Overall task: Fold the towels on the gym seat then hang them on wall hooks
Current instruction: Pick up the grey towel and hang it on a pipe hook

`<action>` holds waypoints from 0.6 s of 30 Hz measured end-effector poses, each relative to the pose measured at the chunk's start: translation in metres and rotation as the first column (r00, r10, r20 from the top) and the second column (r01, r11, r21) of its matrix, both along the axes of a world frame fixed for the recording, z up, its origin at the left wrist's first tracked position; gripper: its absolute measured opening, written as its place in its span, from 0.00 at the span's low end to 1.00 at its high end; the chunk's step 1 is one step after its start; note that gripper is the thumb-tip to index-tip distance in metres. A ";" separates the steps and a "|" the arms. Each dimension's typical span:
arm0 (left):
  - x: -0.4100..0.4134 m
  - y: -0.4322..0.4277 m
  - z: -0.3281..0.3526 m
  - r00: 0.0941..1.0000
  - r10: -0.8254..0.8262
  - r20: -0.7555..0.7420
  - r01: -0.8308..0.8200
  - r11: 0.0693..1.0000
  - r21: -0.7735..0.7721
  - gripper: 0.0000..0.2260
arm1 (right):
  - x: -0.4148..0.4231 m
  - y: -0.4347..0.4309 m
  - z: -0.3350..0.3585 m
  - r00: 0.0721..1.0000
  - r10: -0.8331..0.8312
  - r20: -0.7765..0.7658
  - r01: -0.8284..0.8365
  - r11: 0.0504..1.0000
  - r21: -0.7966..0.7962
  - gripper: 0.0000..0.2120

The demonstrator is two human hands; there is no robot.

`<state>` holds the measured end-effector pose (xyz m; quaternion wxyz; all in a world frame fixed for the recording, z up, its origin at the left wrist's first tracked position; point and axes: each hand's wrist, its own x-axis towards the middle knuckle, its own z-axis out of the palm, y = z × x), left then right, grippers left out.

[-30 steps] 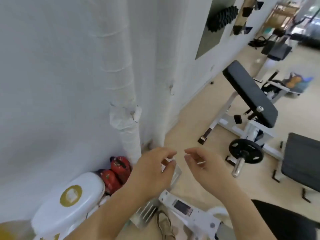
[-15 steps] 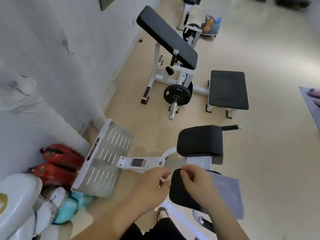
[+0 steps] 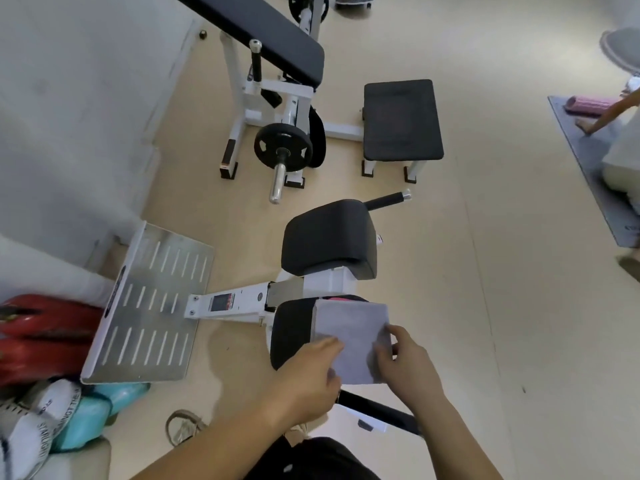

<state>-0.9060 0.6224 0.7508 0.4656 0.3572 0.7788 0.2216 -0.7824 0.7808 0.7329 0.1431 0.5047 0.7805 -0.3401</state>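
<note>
A grey towel (image 3: 349, 329) lies folded on the black gym seat (image 3: 291, 332) just in front of me. A sliver of a pink cloth (image 3: 337, 298) shows under its far edge. My left hand (image 3: 310, 374) grips the towel's near left corner, fingers over the cloth. My right hand (image 3: 407, 362) pinches the towel's right edge between thumb and fingers. No wall hooks are in view; only the lower part of the white wall (image 3: 69, 98) shows at the left.
A metal footplate (image 3: 149, 306) joins the seat's white frame on the left. Beyond it stand a black back pad (image 3: 329, 240), a weight bench with a plate (image 3: 284, 147) and a black stool (image 3: 401, 119). Red bags (image 3: 41, 334) lie by the wall. A person kneels on a mat (image 3: 588, 161) at right.
The view swung from the wall and its hooks down to the gym seat. Both hands dropped from mid-air onto the grey towel and took hold of it.
</note>
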 end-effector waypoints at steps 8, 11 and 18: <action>0.006 0.006 -0.015 0.997 -0.028 -0.073 0.025 0.999 -0.037 0.24 | 0.004 0.004 -0.009 0.967 -0.254 -0.013 0.238 0.922 -0.306 0.26; 0.006 0.003 -0.022 0.999 0.010 -0.052 -0.012 0.999 -0.031 0.27 | -0.002 0.000 0.000 0.923 -0.374 -0.093 0.307 0.859 -0.409 0.19; -0.025 -0.008 0.003 0.864 0.468 -0.184 -0.391 0.855 0.340 0.27 | -0.048 -0.020 0.049 0.889 -0.070 -0.452 -0.026 0.979 -0.203 0.14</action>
